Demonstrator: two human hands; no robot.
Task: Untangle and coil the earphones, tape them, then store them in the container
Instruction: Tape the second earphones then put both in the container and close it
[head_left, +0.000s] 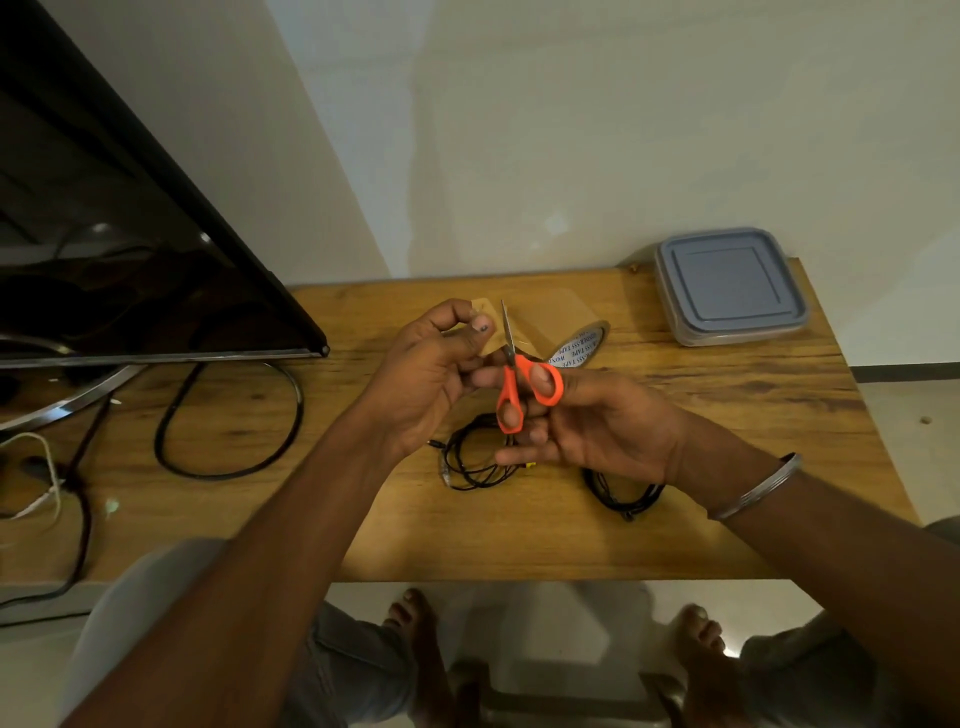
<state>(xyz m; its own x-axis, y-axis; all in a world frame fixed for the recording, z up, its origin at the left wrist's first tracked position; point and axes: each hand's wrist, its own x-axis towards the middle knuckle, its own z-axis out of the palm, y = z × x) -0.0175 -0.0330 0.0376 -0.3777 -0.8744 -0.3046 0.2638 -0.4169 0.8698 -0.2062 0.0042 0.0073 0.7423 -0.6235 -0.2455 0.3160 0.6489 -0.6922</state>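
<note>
Left hand (431, 364) pinching brown tape strip (488, 306); right hand (597, 431) gripping orange scissors (524, 384), blades at strip. Risk: slack cut strip curling onto itself; blade near thumb.

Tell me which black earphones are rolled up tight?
The right earphones make one tight ring; the left earphones sprawl in loose loops.

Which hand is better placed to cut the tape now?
Right hand: it holds the scissors, blades up at the tape strip. The left hand is busy pinching the strip's end.
</note>
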